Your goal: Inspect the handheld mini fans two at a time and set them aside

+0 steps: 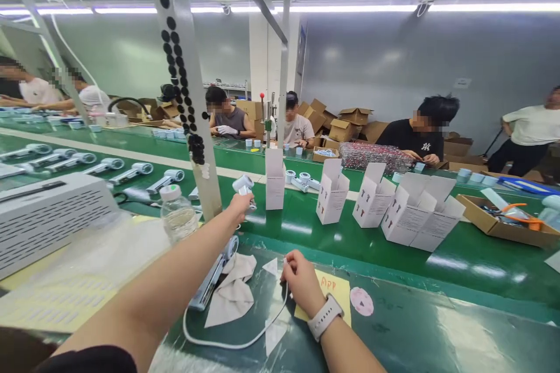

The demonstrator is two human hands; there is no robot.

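My left hand (240,208) reaches out over the green conveyor belt, its fingers closed around a pale blue handheld device with a round head (243,184). Closer to me, my right hand (300,277) pinches the end of a white cable (236,346), which loops across the worktop toward the left. A second round-headed device (210,280) lies on the worktop under my left forearm, partly hidden, beside a crumpled beige cloth (236,290). Beneath my right wrist is a yellow paper note (336,288) with orange handwriting.
White open cartons (332,198) stand along the belt (301,233). More devices (131,173) lie at the left, behind a clear bottle (178,215) and a slotted white box (52,215). A metal post (184,87) rises near my left hand. Several people sit across the belt.
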